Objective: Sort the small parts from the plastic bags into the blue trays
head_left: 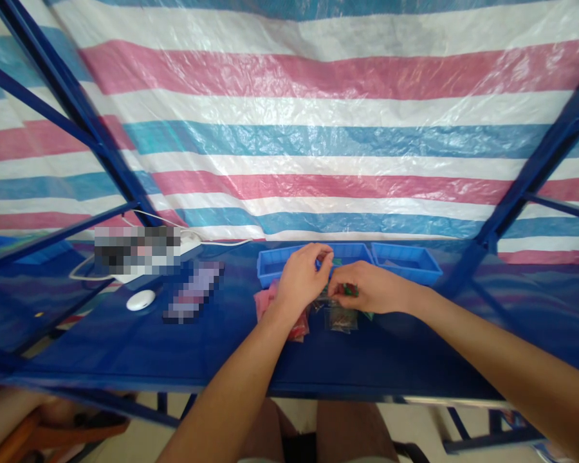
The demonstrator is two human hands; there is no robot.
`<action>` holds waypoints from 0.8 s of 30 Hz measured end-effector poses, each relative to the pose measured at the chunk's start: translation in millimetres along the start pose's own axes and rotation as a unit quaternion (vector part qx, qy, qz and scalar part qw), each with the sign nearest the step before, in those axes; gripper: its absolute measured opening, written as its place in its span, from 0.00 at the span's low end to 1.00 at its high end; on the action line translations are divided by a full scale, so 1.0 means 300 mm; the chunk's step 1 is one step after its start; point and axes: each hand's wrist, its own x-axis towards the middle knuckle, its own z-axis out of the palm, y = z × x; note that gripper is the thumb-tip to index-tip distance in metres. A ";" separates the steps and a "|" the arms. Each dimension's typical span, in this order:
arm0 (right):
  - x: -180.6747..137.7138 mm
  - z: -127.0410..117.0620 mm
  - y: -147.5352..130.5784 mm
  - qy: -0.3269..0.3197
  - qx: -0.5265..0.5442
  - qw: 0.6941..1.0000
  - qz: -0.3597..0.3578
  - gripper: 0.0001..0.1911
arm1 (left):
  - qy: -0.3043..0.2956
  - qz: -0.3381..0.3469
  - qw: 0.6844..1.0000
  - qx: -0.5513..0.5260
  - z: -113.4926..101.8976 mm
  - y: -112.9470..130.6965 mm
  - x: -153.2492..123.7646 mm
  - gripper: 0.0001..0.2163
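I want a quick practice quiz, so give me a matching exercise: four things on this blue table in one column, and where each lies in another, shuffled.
1 white oval object
2 blue trays
3 pink packets
4 clear bag

A just below the right hand
B far left, by the cable
C behind both hands
D under the wrist of the left hand

Pairs: 1-B, 2-C, 3-D, 4-A
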 end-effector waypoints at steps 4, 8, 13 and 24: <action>-0.017 0.005 0.050 0.080 0.106 0.988 0.079 0.05 | -0.003 -0.003 1.000 0.003 0.003 -0.004 -0.001 0.08; -0.057 0.030 0.085 0.177 0.155 0.965 0.117 0.12 | -0.009 0.009 1.000 -0.017 0.004 0.001 0.000 0.09; -0.079 0.029 0.108 0.223 0.123 0.956 0.145 0.13 | -0.038 0.020 0.997 -0.060 -0.001 0.015 0.001 0.11; -0.110 -0.007 0.112 0.196 -0.168 0.964 0.067 0.13 | -0.070 0.034 0.996 -0.052 -0.005 0.028 0.002 0.11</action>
